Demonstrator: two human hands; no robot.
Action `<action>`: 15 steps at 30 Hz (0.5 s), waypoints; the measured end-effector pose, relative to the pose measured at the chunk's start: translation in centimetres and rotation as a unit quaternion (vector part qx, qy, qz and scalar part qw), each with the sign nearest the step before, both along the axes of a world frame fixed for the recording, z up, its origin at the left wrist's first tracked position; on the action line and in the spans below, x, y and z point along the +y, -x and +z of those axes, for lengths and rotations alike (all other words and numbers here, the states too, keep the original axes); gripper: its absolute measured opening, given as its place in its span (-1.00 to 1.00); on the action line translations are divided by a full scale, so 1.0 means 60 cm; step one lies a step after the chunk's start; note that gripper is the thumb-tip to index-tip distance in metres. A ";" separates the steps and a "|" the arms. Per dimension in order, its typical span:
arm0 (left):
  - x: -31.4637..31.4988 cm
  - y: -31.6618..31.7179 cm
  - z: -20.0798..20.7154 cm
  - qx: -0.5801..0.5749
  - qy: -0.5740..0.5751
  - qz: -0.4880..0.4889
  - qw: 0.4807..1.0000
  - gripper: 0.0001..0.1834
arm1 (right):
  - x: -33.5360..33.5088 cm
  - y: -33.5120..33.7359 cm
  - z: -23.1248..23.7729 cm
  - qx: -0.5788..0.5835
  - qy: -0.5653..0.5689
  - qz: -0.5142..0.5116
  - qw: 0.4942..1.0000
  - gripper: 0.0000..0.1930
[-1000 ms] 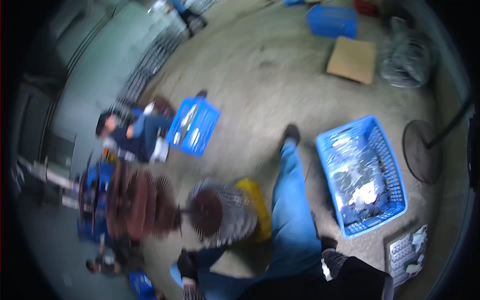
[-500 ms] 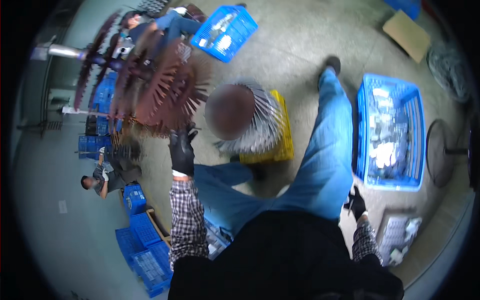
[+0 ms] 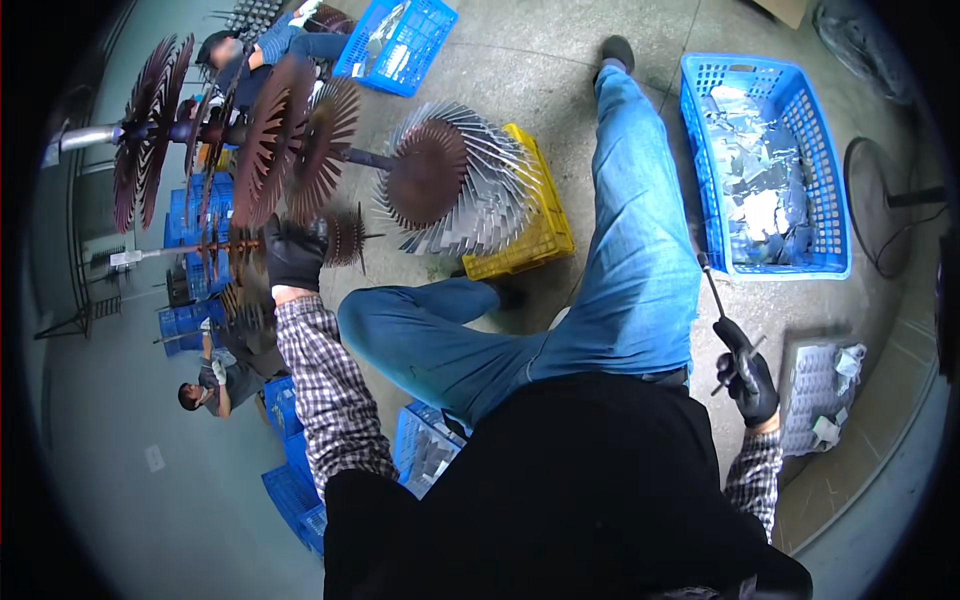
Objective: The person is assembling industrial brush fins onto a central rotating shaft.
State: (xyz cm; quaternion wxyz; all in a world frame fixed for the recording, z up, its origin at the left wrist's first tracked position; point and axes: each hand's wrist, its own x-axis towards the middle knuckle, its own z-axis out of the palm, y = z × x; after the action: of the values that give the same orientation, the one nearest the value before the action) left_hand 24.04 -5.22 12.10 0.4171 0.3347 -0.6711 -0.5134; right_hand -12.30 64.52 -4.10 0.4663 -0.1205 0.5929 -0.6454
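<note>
My right hand, in a black glove, is closed around the crossbar of a T-handle wrench. The wrench's long thin shaft points away from me, beside my right knee. My gloved left hand reaches up to the lower edge of the rust-brown slotted discs; its fingertips blend into the dark discs, so its grip is unclear. These discs sit spaced along a horizontal shaft. At the shaft's right end, a brown disc carries many silver metal strips fanned around its rim.
A yellow crate stands under the strip-filled disc. To my right are a blue basket of shiny flat pieces and a grey tray. Another blue crate lies ahead. Two other people work at the left.
My right hand has come up and forward, bringing the wrench into plain view. My left hand has shifted left along the discs. The whole view has turned slightly.
</note>
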 end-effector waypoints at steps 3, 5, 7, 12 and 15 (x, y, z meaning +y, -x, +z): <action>-0.024 0.011 0.011 -0.324 0.461 0.063 0.824 -0.57 | -0.026 0.039 0.118 0.089 -0.156 0.006 0.984 -0.40; 0.003 0.054 0.030 -0.353 0.445 0.083 0.819 -0.53 | -0.053 0.057 0.179 0.187 -0.099 -0.074 0.975 -0.47; 0.063 0.111 0.041 -0.426 0.397 0.110 0.806 -0.44 | -0.090 0.098 0.189 0.299 -0.052 -0.071 0.950 -0.46; 0.037 0.026 0.056 -0.501 0.406 0.147 0.750 -0.37 | -0.314 0.145 0.256 0.323 0.151 0.007 0.934 -0.49; 0.021 0.063 0.027 -0.500 0.421 0.127 0.746 -0.35 | -0.444 0.166 0.265 0.427 0.263 0.039 0.864 -0.51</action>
State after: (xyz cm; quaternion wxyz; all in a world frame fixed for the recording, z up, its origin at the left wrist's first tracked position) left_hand 20.24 -3.98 13.69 0.1812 0.4161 -0.8830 0.1197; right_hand -22.24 37.87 11.79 0.1434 -0.5254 0.5368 -0.6445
